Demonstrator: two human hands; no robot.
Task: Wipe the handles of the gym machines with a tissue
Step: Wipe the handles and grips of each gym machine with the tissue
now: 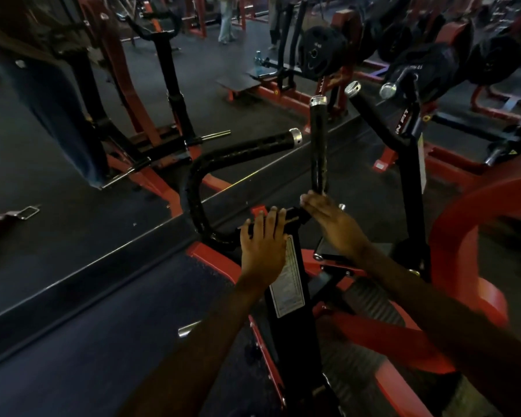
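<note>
Two black handles [318,145] with silver end caps, left hand [263,245] flat below them, right hand [333,225] spread, fingertips at upright handle's base.

black upright arm [403,127] — white letters "N FIT" | white label [287,284] — print unreadable

The left hand [263,245] rests on the top of the machine's central post [289,296], with the right hand [333,225] just beside it to the right, at the foot of the upright handle [318,145]. A curved handle [223,170] loops out to the left of the post and ends near the upright handle's upper part, while a label [286,284] sits on the post just below the left hand. Behind and to the right a second post [409,164] stands before a rack of weight plates [322,52], and a bottle [257,60] stands on the floor well behind the handles.
</note>
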